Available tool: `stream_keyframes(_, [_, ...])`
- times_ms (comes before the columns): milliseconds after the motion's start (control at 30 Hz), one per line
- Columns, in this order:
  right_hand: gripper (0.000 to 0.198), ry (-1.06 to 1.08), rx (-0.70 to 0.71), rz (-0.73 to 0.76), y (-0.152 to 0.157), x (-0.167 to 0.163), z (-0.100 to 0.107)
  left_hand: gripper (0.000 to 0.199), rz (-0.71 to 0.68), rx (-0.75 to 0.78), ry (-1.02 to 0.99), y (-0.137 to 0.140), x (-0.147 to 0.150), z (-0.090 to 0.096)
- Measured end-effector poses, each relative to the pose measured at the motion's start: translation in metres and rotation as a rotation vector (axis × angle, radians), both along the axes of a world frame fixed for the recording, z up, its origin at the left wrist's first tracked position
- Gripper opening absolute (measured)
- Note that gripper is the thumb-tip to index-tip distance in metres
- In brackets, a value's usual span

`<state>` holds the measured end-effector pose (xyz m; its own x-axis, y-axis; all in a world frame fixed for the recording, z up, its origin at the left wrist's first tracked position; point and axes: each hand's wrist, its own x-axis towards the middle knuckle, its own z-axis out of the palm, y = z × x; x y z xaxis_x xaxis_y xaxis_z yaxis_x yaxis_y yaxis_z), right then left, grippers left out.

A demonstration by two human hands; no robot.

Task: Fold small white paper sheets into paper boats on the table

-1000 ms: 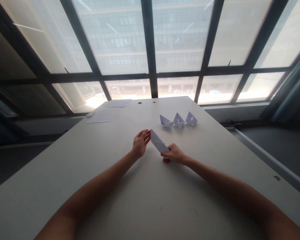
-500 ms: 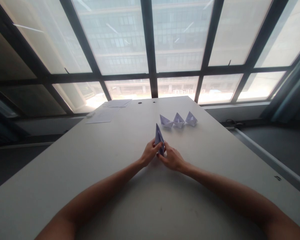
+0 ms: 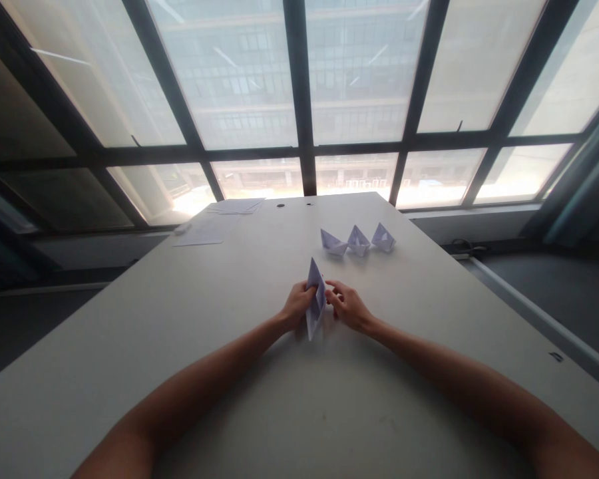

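A folded white paper boat (image 3: 316, 307) stands on end over the middle of the table, one point up and the other toward me. My left hand (image 3: 296, 303) grips its left side, thumb pressed inside the fold and the other fingers hidden behind the paper. Close by the boat's right edge is my right hand (image 3: 348, 306), its fingers partly bent and apart; whether a fingertip touches the paper I cannot tell. Beyond my hands, three finished-looking paper boats sit in a row: a left one (image 3: 333, 244), a middle one (image 3: 359, 241) and a right one (image 3: 383, 238).
Sheets of paper (image 3: 199, 233) lie at the far left of the white table (image 3: 219, 399), with more sheets (image 3: 237, 206) behind them. A dark round hole (image 3: 280, 205) shows near the far edge. Large windows (image 3: 354, 73) rise beyond it.
My right hand has let go of the paper boat and drawn slightly right. The boat has come lower and turned in my left hand, so its lower point now shows. The row of boats has not moved.
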<state>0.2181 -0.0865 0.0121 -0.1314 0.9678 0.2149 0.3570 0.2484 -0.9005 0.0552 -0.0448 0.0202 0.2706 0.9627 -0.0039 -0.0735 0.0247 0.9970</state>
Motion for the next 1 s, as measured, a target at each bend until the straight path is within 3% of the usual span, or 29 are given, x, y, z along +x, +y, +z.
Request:
stream_keyframes(267, [0.025,0.007,0.027,-0.022,0.007,-0.001,-0.004,0.026,0.012,0.069,0.059,0.000,0.000,-0.001])
stream_keyframes(500, [0.019,0.103,0.084,-0.119,0.018,0.007,-0.009,0.022,-0.184,0.049,0.034,-0.001,-0.002,0.003])
stream_keyframes(633, [0.010,0.160,-0.025,-0.125,0.017,0.009,-0.008,0.022,-0.220,-0.003,0.071,0.000,-0.006,0.002])
stream_keyframes(867, [0.015,0.303,-0.169,-0.118,0.020,0.013,-0.005,0.021,-0.211,-0.104,0.062,0.003,-0.009,0.006])
stream_keyframes(1000, [0.019,0.465,-0.223,-0.088,0.023,0.016,-0.007,0.022,-0.274,-0.155,-0.016,0.003,-0.009,0.009])
